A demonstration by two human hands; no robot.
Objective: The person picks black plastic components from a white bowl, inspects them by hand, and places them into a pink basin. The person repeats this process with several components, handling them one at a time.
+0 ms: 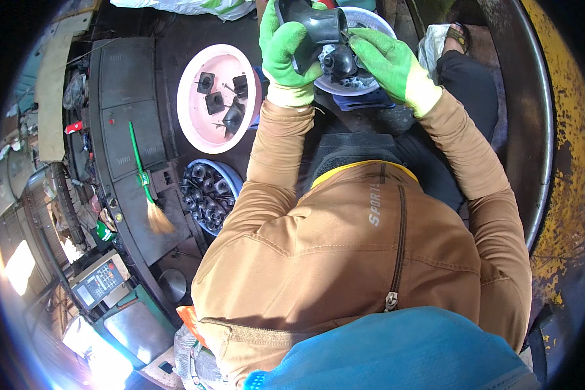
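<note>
The left hand [285,57], in a green glove with a pale yellow cuff, grasps a hollow black piece [322,26] from its near side, thumb and fingers around its flared body, with the tubular end turned toward the right. The right hand [390,64], gloved alike, has its fingertips at the mouth of that tube (whether they pinch the rim or some small tool, I cannot tell). The held piece is up in front of the person, at the upper edge of the view, partly over a white basin [372,18] in which another black part [342,63] lies among dark scraps. Left of the hands sits a pink basin [186,97] with 4 black pieces [214,103] spread inside, and nearer the person a blue basin [234,181] is heaped with many more black parts [205,195]. Farther left, a broom [140,162] with a green handle lies over dark metal panels [125,94], and a grey keypad unit [100,283] stands near the lower left. The person wears a brown jacket [331,260]; at the right runs a yellow surface [569,117] with worn, flaking paint.
</note>
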